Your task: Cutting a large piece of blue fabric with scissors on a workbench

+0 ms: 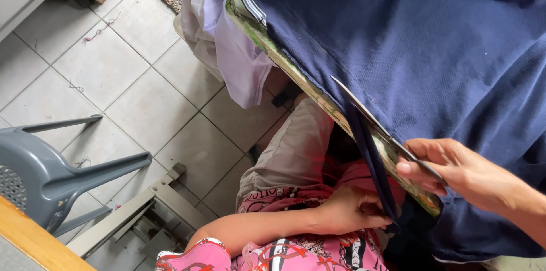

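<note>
Right hand [455, 171] at four o'clock, grip pinching scissors [387, 134], blades angled toward eleven, cutting along navy fabric [432, 49]. Left hand [352, 209] at six o'clock, grip pressed on the cut navy strip [369, 157]. Fabric spread across patterned worktop [296, 72]. Grey chair [51, 174] out at nine.

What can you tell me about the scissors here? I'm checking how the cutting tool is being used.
The metal scissors look slim, with long grey blades, slightly parted. They lie slanted along the table's patterned edge, tips pointing up-left, on the dark blue knit fabric. The right hand grips the handle end, hiding the handles. A narrow strip of blue fabric hangs below the blades, with its lower end at the left hand.
</note>
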